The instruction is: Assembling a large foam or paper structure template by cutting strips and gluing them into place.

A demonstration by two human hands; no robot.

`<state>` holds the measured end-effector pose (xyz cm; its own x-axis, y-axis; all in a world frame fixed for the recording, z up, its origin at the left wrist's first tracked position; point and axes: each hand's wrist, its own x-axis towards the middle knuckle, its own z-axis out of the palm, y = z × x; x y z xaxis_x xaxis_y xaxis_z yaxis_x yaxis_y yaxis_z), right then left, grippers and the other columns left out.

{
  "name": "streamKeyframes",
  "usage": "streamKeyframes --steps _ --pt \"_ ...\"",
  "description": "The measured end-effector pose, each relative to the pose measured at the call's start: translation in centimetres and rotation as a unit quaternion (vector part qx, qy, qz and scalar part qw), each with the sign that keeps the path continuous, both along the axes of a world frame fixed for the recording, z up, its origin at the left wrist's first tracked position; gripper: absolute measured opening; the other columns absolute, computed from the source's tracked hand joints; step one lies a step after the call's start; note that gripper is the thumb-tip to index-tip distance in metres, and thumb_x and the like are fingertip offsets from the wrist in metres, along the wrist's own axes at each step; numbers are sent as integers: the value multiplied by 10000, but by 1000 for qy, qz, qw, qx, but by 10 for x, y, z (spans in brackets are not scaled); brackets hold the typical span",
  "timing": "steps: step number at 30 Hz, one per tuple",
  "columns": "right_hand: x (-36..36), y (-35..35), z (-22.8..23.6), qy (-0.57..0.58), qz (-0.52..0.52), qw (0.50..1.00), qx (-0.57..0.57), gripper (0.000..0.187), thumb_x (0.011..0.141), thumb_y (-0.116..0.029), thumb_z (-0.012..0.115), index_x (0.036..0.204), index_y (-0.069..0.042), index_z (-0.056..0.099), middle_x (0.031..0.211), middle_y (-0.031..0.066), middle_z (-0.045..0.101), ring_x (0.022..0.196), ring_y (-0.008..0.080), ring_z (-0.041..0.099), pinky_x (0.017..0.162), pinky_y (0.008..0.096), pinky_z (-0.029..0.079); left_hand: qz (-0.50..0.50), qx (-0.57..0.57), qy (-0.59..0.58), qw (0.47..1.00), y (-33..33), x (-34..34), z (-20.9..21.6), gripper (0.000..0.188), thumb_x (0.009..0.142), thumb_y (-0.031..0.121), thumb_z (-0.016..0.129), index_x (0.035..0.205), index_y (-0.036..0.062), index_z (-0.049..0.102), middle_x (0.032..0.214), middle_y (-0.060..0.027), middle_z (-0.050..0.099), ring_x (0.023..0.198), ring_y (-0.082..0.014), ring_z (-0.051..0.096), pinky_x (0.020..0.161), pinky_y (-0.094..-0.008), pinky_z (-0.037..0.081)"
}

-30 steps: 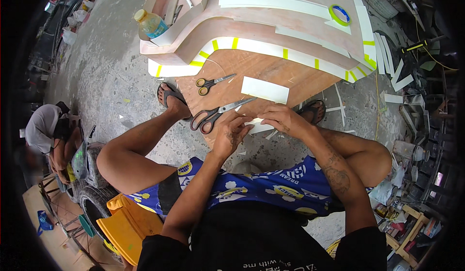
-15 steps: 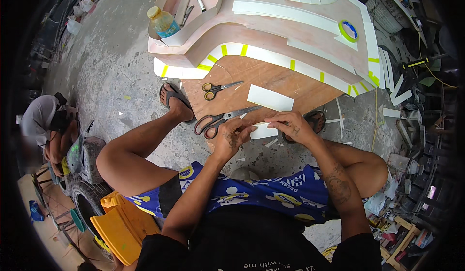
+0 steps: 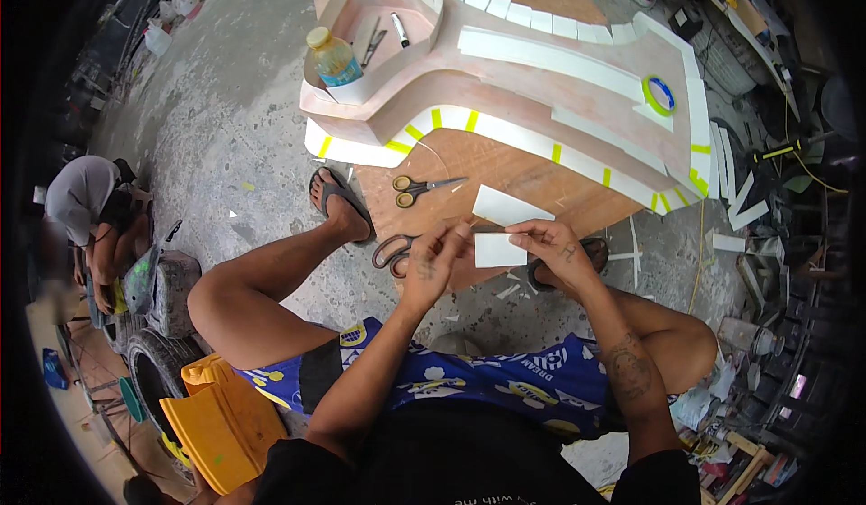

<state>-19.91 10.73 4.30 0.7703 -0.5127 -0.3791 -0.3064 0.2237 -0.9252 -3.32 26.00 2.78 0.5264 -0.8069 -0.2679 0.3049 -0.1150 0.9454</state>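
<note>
A small white card piece (image 3: 501, 251) is pinched at its upper right corner by my right hand (image 3: 557, 251). My left hand (image 3: 431, 266) is closed, fingertips together beside the card's left edge; whether they touch it or hold something small is unclear. Beneath my left hand lie large dark-handled scissors (image 3: 391, 257), their blades mostly hidden. Smaller scissors (image 3: 410, 191) with black and yellow handles rest farther off on the brown board (image 3: 505, 167). Just beyond my hands is a larger white card sheet (image 3: 512, 206).
A big pinkish shaped panel (image 3: 505, 86) edged with white strips and yellow tape spans the board. It carries a capped bottle (image 3: 334, 57), a marker (image 3: 400, 30) and a tape roll (image 3: 658, 96). White strips (image 3: 726, 167) lie right. A person (image 3: 90, 212) crouches left, near a tyre (image 3: 158, 370).
The card piece has turned to show its full face. My left fingers have drawn back to its left edge, while the right hand keeps its pinch. The whole view has shifted slightly.
</note>
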Motion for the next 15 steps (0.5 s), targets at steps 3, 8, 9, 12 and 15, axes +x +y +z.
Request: streamKeyframes --steps 3,8,9,12,15 --pt "11 -8 7 -39 -41 998 32 250 905 -161 664 1087 11 670 966 59 681 849 88 631 740 230 520 -23 -92 21 995 -22 12 10 219 905 16 596 1114 -46 616 1027 -102 686 900 -134 647 816 -247 514" --pt "57 -23 22 -61 -89 989 100 291 917 -182 654 1127 16 630 998 60 659 889 134 631 772 277 531 5 -175 145 974 -61 39 -13 301 850 -67 585 1147 -14 577 1092 -127 664 999 -174 635 908 -287 494" --pt "64 -24 25 -61 -87 990 95 291 917 -182 654 1127 16 630 998 60 659 889 134 631 772 277 531 5 -180 145 973 -69 43 -15 301 850 -67 585 1147 -14 577 1092 -127 664 999 -174 635 908 -287 494" --pt "85 -36 27 -102 -130 975 148 242 910 -207 664 1072 -39 604 995 87 664 800 137 633 718 295 536 60 -244 186 950 -92 61 -26 275 839 -94 560 1098 -5 584 1052 -99 653 1005 -171 623 909 -297 499" --pt "99 -41 32 -76 -161 965 191 225 910 -192 662 1077 -54 603 971 86 674 756 137 624 720 305 546 93 -270 192 939 -119 78 -28 225 868 -29 614 1090 6 603 1030 -72 668 920 -115 630 818 -215 493"
